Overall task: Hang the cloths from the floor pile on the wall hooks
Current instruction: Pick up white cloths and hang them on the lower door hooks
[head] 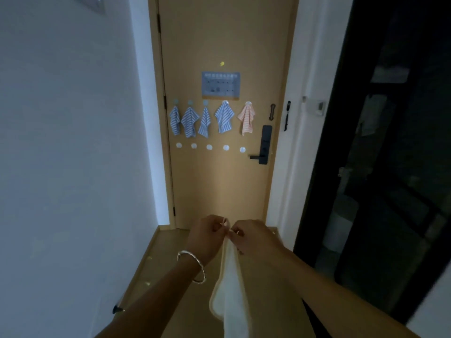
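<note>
Dim hallway, free hooks (209,147) on door (219,32); at bottom centre, left hand (207,230) and right hand (253,236) pinching loop (225,222) of cloth (229,289) for hooking.

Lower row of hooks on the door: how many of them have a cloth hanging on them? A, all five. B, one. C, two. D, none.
D: all five lower-row hooks are bare; the four blue striped cloths and the pink striped cloth hang from the upper row, and the white cloth is pinched by the left hand and the right hand.
</note>
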A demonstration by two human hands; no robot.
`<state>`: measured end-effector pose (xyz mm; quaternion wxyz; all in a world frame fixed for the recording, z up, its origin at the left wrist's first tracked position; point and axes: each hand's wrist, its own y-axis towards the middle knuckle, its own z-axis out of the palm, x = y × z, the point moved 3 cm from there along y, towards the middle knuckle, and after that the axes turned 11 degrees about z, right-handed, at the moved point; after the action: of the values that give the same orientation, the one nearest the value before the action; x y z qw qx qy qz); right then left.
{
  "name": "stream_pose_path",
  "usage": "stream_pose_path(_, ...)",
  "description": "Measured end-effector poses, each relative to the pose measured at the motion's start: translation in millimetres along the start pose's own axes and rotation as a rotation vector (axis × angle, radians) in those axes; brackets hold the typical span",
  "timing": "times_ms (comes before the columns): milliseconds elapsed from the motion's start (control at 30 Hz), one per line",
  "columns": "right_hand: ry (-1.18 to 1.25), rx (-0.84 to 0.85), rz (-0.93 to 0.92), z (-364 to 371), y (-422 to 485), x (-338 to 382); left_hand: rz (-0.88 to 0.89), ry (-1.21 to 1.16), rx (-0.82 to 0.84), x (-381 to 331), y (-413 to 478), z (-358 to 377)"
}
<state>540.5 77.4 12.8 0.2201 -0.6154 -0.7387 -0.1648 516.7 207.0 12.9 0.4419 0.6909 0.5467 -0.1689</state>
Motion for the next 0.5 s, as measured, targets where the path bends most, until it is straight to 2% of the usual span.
stream_pose_path(233,0.166,0.059,-0.116,38,134,31,-0.154,-0.005,-0.087,102,84,-16)
stream_pose_path(500,0.215,0.187,-0.226,81,276,82,-0.24,0.087,-0.152,197,174,-49)
